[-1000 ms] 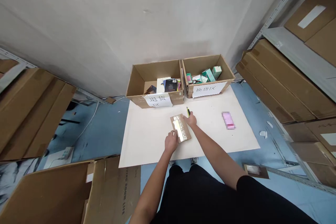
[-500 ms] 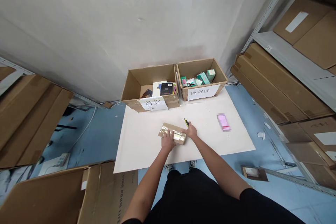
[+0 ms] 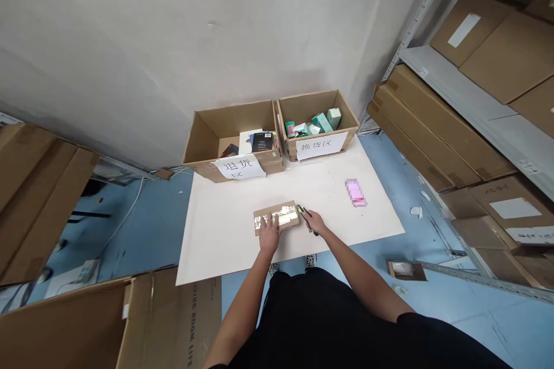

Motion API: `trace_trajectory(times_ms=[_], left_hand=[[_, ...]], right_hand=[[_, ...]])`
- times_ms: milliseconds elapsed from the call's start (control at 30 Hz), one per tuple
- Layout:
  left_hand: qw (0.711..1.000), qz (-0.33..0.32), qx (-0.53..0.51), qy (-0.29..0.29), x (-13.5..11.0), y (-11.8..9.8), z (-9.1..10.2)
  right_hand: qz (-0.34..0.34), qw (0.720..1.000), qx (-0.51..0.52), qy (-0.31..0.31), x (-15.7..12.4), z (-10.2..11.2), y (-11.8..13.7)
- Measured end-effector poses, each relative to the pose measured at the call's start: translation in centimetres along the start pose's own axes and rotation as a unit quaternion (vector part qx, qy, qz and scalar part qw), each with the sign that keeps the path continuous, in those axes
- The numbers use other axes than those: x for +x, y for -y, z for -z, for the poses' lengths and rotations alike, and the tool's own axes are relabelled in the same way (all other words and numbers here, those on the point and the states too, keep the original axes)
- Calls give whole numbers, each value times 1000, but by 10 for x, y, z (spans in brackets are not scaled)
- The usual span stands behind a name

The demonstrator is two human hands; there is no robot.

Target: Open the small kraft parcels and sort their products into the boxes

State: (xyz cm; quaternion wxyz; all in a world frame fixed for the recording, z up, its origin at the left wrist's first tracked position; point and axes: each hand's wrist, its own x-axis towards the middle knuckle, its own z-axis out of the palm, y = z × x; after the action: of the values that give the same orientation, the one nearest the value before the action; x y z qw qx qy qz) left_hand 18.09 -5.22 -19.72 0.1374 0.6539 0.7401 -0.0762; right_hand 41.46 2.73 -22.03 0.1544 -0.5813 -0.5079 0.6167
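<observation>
A small brown cardboard box lies flat near the front of the white tabletop, with shiny tape along its upper face. My left hand grips it from the near side, fingers spread over the top and the thumb low at the near edge. In my right hand is a black and yellow utility knife, its front end close to the box's right end. Whether the blade touches the cardboard cannot be made out.
Two open cartons with handwritten paper labels stand at the back: the left carton holds books, the right carton small green boxes. A blurred pink item lies on the right. Shelving with cartons flanks the right side; a large carton stands front left.
The box has turned so its right end points slightly away from me. My right hand has left the box's corner, and the knife now slants towards its right end.
</observation>
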Motion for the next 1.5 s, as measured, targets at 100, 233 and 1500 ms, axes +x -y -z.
trace_trajectory(times_ms=[100,233,1500], left_hand=[[1000,2,6,8,2,0,-1],[1000,8,10,21,7,-1,5],[972,220,-66,56,17,36,42]], right_hand=[[4,1000,14,17,4,1,5],[-2,999,25,46,4,6,10],[-55,995,-26,-78,70,-119,59]])
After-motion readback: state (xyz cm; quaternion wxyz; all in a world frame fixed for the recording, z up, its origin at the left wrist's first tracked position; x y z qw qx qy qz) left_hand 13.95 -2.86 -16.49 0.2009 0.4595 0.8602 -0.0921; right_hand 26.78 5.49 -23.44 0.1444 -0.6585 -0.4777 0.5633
